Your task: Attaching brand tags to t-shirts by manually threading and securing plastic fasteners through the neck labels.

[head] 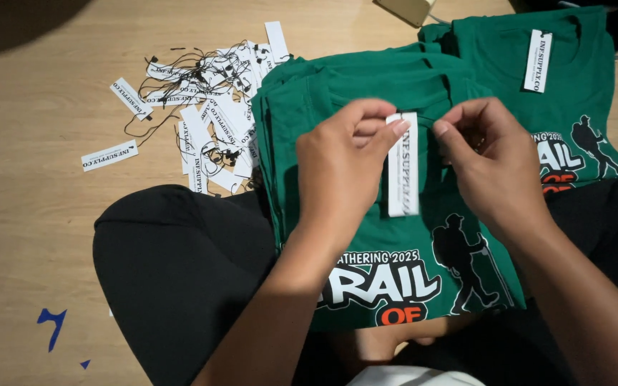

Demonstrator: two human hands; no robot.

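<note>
Midway, seemingly. Left hand (341, 168) and right hand (491, 161) both pinching white tag (403, 168) at green shirt's (366, 243) collar. Beside shirt: one tagged shirt (574, 78) done, loose tags (202, 107) left.

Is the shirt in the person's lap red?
No, the folded cotton shirt under both hands is dark green, with only some red lettering.

- White rectangular hang tag (403, 168) at centre, upright on the green shirt.
- Second white tag (537, 61) at two o'clock, slightly tilted.
- Pile of white tags (212, 114) with black strings, ten o'clock on the floor.
- One loose tag (109, 155) lies at nine o'clock.
</note>
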